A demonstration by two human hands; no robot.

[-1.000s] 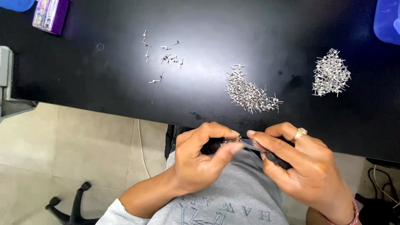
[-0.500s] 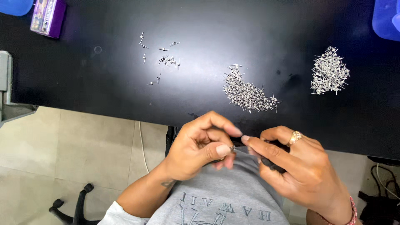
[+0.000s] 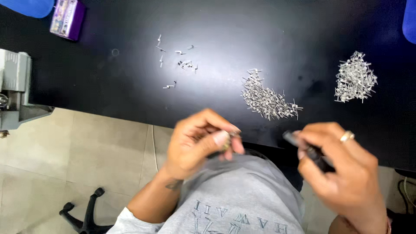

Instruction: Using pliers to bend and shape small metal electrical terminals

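Head | right hand gripping one dark tool | left hand pinching one small metal piece, blurred, above lap | table: two pin heaps, one scatter | one purple box

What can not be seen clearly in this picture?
- Head view: the small part pinched in the left hand is blurred by motion and hidden by fingers.
- The dark tool in the right hand is mostly covered by its grip.
- The grey machine is cut off by the left edge.
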